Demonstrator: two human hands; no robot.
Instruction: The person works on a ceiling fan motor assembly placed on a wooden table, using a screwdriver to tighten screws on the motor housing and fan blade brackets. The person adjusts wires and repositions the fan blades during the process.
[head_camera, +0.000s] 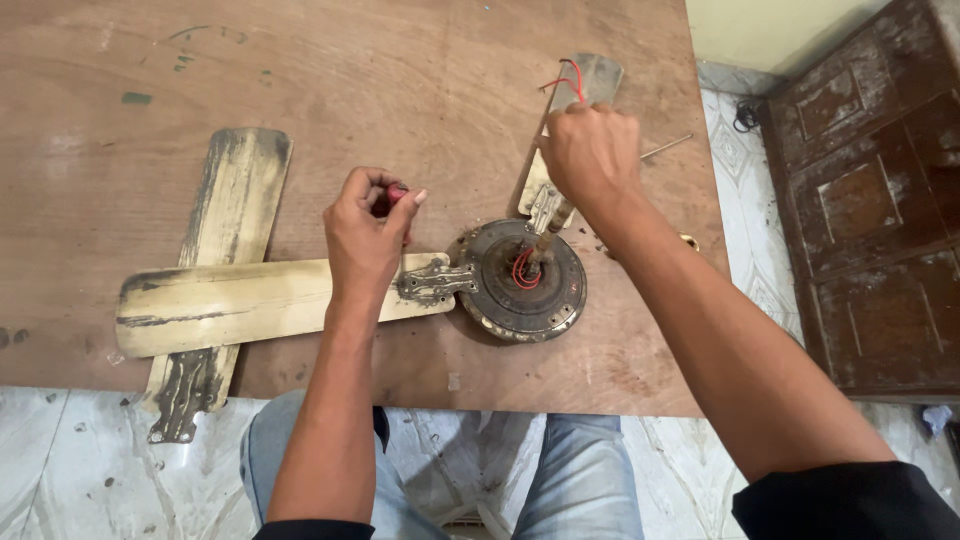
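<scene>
A dirty old ceiling fan lies on a brown wooden board (420, 80). Its round rusty motor hub (520, 285) has red wires coiled at the centre. A cream blade (260, 303) is still joined to the hub by a metal bracket (435, 281). My left hand (365, 235) is closed around a red-handled screwdriver (397, 195), held upright over that bracket. My right hand (592, 150) grips the top of the fan's rod and red wires (570, 80) above the hub. A second attached blade (580, 100) runs back behind this hand.
A loose cream blade (225, 240) lies under the attached one at the left, its bracket end overhanging the board's front edge. A thin metal rod (667, 146) rests near the right edge. A dark wooden cabinet (870, 200) stands to the right. My knees in jeans (560, 480) are below, over a tiled floor.
</scene>
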